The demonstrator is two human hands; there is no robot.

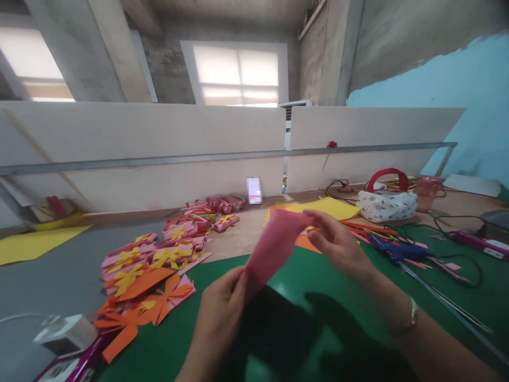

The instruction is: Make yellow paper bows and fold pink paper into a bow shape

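Note:
A strip of pink felt-like sheet (pixel 274 245) hangs tilted above the green mat (pixel 294 281). My left hand (pixel 225 297) is closed on its lower left end. At its upper right corner, my right hand (pixel 336 239) pinches the edge between thumb and fingers. To the left of my hands lie orange cut-out flowers (pixel 159 300) and rolled pink pieces with yellow flowers (pixel 175 254). Yellow sheets (pixel 330 208) rest behind the pink sheet, partly covered by it and by my right hand.
A blue glue gun (pixel 393 249) with its cord lies at right, beside metal-coloured long strips (pixel 441 300). Behind are a white patterned basket (pixel 387 206) with a red handle and a pink cup (pixel 426 193). A white charger (pixel 66 334) sits front left. A white panel (pixel 159 132) borders the back.

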